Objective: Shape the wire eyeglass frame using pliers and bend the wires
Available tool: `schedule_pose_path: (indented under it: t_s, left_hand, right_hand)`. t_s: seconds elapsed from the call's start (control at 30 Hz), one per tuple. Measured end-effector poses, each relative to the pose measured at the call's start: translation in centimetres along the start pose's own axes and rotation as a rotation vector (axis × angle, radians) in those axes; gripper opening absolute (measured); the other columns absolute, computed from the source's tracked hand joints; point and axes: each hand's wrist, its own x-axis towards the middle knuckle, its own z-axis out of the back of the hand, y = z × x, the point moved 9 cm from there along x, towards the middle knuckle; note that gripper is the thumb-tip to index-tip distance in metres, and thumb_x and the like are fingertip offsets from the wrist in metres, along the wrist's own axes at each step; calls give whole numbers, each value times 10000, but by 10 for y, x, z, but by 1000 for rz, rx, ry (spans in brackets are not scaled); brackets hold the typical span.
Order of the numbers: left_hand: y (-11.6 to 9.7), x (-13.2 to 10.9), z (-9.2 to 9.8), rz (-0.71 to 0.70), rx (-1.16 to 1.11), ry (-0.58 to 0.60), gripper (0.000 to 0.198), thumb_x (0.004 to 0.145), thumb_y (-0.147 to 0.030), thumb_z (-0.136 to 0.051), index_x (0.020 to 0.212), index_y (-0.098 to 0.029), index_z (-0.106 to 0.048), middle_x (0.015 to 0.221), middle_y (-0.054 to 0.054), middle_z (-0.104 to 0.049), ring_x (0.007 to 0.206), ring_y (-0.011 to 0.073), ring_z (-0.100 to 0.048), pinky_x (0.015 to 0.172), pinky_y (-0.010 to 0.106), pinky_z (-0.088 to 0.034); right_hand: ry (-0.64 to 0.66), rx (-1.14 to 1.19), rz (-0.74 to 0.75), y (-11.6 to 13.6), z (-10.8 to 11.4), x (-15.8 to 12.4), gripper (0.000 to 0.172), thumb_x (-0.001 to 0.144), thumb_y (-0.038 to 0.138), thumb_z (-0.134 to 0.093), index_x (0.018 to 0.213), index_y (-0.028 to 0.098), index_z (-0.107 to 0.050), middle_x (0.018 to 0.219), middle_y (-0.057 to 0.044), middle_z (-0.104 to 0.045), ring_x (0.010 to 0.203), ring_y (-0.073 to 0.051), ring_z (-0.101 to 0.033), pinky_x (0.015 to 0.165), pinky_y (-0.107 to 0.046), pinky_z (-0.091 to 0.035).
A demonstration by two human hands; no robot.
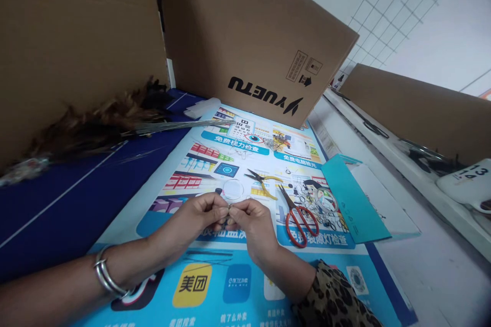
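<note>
Over the middle of a printed poster, my left hand (209, 212) and my right hand (251, 219) meet fingertip to fingertip. Both are closed in a pinch, and what sits between them is too small and covered to name. Just beyond the fingers lies a small clear round dish (232, 190). Yellow-handled pliers (264, 183) rest with jaws apart past my right hand. Red-handled scissors (301, 217) lie to the right of that hand, blades pointing away. A few thin dark sticks (209, 255) lie below my wrists.
Feathers (95, 122) and a bundle of thin wires (184, 124) lie at the left. Cardboard boxes (253, 25) wall the back and left. A teal folded box (355, 202) stands right, beside scattered small rings (335, 217). A white mug (466, 184) sits on the far-right ledge.
</note>
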Motion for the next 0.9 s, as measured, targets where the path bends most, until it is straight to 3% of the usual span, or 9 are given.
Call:
schedule_pose_path:
  t_s: [0.63,0.9]
  left_hand:
    - [2,2,-4,0,-73,-56,310,777,-443,-730,729,-172,-586,629,-35,-567,587,115,-471,567,235,-358]
    - [-3,0,-5,4,-36,-28,279,794,-424,-714,743,-171,-609,655,-27,-576,600,116,-483,576,237,-368]
  right_hand:
    - [-7,60,68,-3,-2,1,237,695,353,-805,739,154,-684,628,18,-650,560,-112,-604,579,-245,-530]
    - [16,65,22,-2,-1,1,260,666,359,-832,743,160,-683,639,20,-657,562,-113,-610,589,-250,-543]
